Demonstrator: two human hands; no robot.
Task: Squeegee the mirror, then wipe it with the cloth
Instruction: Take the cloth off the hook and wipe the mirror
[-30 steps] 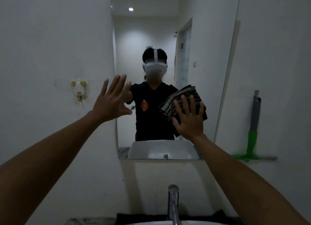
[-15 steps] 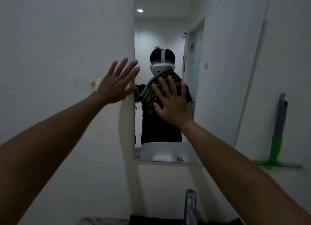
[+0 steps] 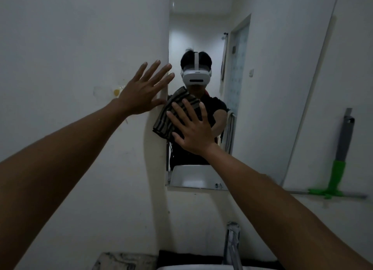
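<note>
A tall frameless mirror (image 3: 272, 87) hangs on the white wall. My right hand (image 3: 193, 130) presses a dark striped cloth (image 3: 167, 118) flat against the mirror's left edge, fingers spread over it. The cloth overhangs the edge onto the wall. My left hand (image 3: 144, 91) lies flat and open on the wall beside the mirror's left edge, fingertips reaching the glass. A squeegee (image 3: 341, 154) with a grey and green handle stands against the wall at the right, blade down on a narrow ledge.
A chrome tap (image 3: 232, 245) rises over a white basin at the bottom centre. A small yellow-and-white wall hook (image 3: 116, 91) sits left of my left hand. A marbled counter corner (image 3: 123, 261) shows at the bottom.
My right hand has slid the cloth left and down across the glass to the mirror's left edge. The view has shifted left and upward. My left hand stays flat on the wall.
</note>
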